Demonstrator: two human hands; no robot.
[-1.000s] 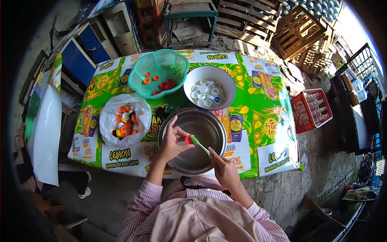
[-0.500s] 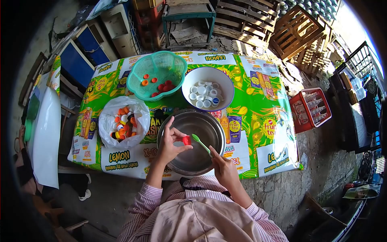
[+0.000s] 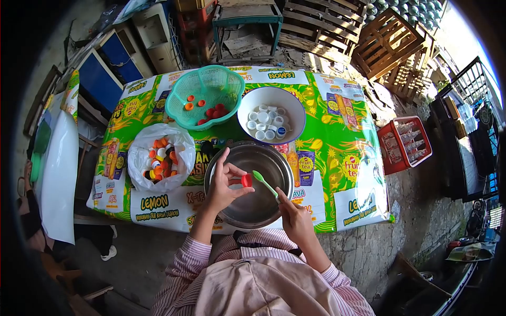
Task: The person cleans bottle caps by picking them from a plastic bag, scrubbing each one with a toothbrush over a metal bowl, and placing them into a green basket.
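Note:
Over a steel basin (image 3: 283, 207), my left hand (image 3: 224, 184) pinches a red bottle cap (image 3: 246, 180) between thumb and fingertips. My right hand (image 3: 296, 217) is closed round the handle of a green toothbrush (image 3: 266, 184), whose head points up and left, close beside the cap. Behind the basin, a white bowl (image 3: 299, 113) holds several white caps (image 3: 263, 116). A green plastic basket (image 3: 176, 113) contains orange caps (image 3: 188, 106) and red caps (image 3: 216, 111). To the left, an open white plastic bag (image 3: 138, 176) is filled with caps of mixed colours.
A green printed sheet covers the table (image 3: 337, 142). On the floor to the right is a red crate (image 3: 388, 152) of bottles. Wooden pallets (image 3: 321, 31) and a teal-framed stand (image 3: 246, 23) are at the back. Part of another person, with a shoe (image 3: 109, 254), shows at left.
The red cap has turned a little in my left hand, showing more of its side. The toothbrush has shifted slightly, its head still near the cap.

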